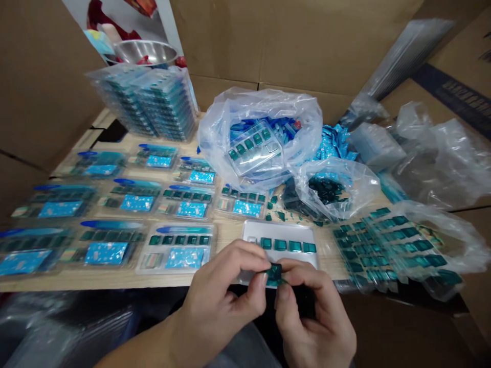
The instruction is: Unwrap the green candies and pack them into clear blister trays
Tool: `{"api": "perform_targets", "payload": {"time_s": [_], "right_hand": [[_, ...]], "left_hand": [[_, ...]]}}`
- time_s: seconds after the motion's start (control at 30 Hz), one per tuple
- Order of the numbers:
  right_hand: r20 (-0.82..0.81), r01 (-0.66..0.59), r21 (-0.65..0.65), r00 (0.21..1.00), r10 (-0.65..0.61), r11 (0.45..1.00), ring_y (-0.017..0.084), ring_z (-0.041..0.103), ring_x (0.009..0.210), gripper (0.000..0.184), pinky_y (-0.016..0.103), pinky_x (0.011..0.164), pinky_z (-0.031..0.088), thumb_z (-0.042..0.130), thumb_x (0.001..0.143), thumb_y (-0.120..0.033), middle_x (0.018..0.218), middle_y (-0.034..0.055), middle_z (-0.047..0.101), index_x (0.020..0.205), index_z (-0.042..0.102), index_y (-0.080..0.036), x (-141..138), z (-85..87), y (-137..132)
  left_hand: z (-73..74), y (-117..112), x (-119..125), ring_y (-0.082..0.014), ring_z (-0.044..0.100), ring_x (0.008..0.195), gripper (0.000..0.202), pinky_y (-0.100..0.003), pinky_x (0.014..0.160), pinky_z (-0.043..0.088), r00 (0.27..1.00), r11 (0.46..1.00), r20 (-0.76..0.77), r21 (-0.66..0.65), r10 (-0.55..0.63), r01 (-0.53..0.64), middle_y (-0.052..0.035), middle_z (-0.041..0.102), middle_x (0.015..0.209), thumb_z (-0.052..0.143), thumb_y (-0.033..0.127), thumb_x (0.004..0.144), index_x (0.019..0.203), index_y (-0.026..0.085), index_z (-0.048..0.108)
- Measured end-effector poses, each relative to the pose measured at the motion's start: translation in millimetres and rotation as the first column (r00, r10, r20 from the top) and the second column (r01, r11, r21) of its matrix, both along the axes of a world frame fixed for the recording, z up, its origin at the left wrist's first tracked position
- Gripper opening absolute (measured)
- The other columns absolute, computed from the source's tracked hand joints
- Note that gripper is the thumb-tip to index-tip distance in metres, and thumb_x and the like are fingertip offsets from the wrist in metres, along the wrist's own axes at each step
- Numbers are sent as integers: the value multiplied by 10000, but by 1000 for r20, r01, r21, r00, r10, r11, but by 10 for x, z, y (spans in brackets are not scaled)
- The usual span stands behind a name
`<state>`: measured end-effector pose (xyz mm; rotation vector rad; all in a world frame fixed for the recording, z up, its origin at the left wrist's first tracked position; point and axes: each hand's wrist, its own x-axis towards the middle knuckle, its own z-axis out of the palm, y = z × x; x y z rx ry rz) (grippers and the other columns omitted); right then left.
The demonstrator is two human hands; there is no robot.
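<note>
My left hand (222, 289) and my right hand (310, 312) meet at the table's front edge, pinching a small glossy teal square piece (274, 273) between their fingertips. Just beyond them lies a white plastic blister tray (280, 236) holding a row of several matching teal pieces (287, 245). Part of the tray's near end is hidden behind my fingers. To the left, several clear blister packs (178, 248) with blue printed cards are laid out in rows on the wooden table (226, 230).
A clear bag (261, 138) holds more blister packs, and a smaller bag (337, 186) holds dark loose pieces. Stacked bagged packs (146, 105) stand at the back left, with more packs (391, 245) at the right. Cardboard panels (299, 41) surround the table, and a steel bowl (144, 52) sits behind.
</note>
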<state>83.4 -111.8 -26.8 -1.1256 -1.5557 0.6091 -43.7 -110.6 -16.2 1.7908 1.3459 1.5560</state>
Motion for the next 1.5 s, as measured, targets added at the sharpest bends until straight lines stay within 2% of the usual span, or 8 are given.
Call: {"api": "perform_targets", "payload": {"time_s": [0.17, 0.37, 0.6, 0.77, 1.07, 1.23, 1.33, 1.5], "right_hand": [[129, -117, 162, 987, 97, 980, 192, 747, 840, 236, 270, 692, 631, 539, 863, -62, 940, 56, 753, 1030, 601, -216, 104, -2, 86], [417, -85, 258, 908, -32, 962, 151, 759, 814, 172, 202, 739, 617, 570, 880, -65, 926, 62, 769, 998, 607, -184, 126, 50, 102], [178, -163, 161, 975, 133, 973, 119, 730, 928, 265, 173, 843, 582, 596, 862, -26, 1029, 36, 735, 1063, 600, -199, 149, 19, 41], [-109, -262, -32, 960, 257, 965, 123, 708, 942, 219, 189, 781, 587, 626, 929, -172, 1040, -8, 734, 1117, 652, -282, 217, 72, 71], [-183, -332, -186, 937, 299, 925, 148, 716, 918, 350, 268, 827, 598, 703, 862, -141, 1043, -42, 755, 1102, 720, -394, 210, 84, 114], [-224, -332, -210, 932, 286, 920, 144, 708, 831, 369, 175, 526, 535, 706, 832, -99, 989, -23, 768, 1048, 748, -395, 190, 73, 127], [-344, -392, -337, 897, 276, 856, 78, 609, 543, 258, 143, 380, 416, 743, 814, -157, 927, -2, 763, 959, 779, -367, 204, 53, 188], [-695, -597, -506, 710, 115, 622, 3, 302, 319, 133, 126, 341, 295, 806, 763, -365, 479, -86, 485, 884, 789, -314, 173, 16, 341]], "left_hand": [[19, 5, -47, -104, 674, 760, 196, -190, 709, 584, 987, 997, -154, 70, 54, -44, -1, 664, 825, 527, 31, 859, 944, 205, 562], [42, -24, -43, -108, 687, 768, 190, -169, 727, 587, 957, 990, -286, 140, 55, -16, -27, 683, 851, 524, 17, 867, 962, 175, 569], [0, -55, -5, -73, 685, 851, 238, -109, 806, 556, 998, 999, 44, 30, 39, -40, 15, 666, 901, 543, 15, 863, 983, 216, 588], [-35, -29, -97, -75, 681, 908, 302, -111, 830, 553, 980, 994, 172, -25, -99, 104, 24, 678, 932, 554, -20, 867, 1019, 237, 604], [-90, 26, -105, -70, 658, 877, 215, -117, 843, 528, 961, 990, 251, -51, -112, 129, 29, 650, 889, 597, 35, 893, 966, 235, 624], [-30, 61, -201, -74, 643, 829, 203, -111, 746, 523, 950, 956, 264, -192, -166, 221, 28, 639, 869, 579, 50, 884, 903, 239, 648], [-30, 69, -214, -76, 629, 742, 199, -115, 652, 523, 931, 928, 325, -267, -169, 261, 38, 627, 817, 573, 53, 865, 869, 241, 639], [-106, 59, -176, -103, 653, 780, 172, -169, 682, 552, 961, 968, 270, -215, -69, 130, 21, 636, 860, 568, 83, 906, 968, 242, 596]]}}
